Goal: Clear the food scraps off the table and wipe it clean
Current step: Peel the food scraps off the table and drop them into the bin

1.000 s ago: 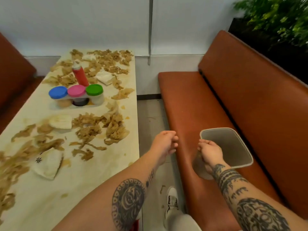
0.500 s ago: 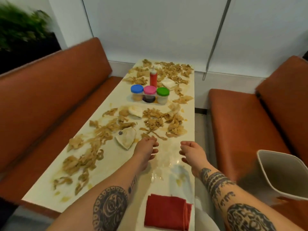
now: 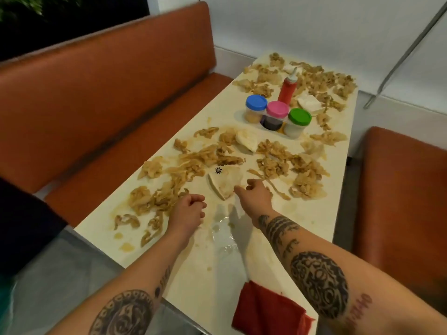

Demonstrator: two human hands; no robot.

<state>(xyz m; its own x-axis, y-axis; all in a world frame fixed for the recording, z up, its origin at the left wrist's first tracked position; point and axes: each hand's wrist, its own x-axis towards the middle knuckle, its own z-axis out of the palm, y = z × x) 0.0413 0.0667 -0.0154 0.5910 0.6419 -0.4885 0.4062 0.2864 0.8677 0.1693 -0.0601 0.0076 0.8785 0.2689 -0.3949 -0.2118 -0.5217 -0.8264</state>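
The right hand (image 3: pixel 254 192) reaches out with fingers loosely spread and gripping nothing, fingertips at the near edge of a pale wedge (image 3: pixel 226 183), a napkin or perhaps flatbread, likely the first thing to gather. The left hand (image 3: pixel 187 211) is curled in an empty-looking fist, with food scraps (image 3: pixel 154 199) strewn just beyond it over the table (image 3: pixel 314 213). Far past both hands stand the blue-lidded jar (image 3: pixel 256 110) of yellowish powder, the pink-lidded jar (image 3: pixel 277 114) of something dark and the green-lidded jar (image 3: pixel 298 122) of something white. The red cloth (image 3: pixel 266 313) waits behind the right wrist, presumably for wiping.
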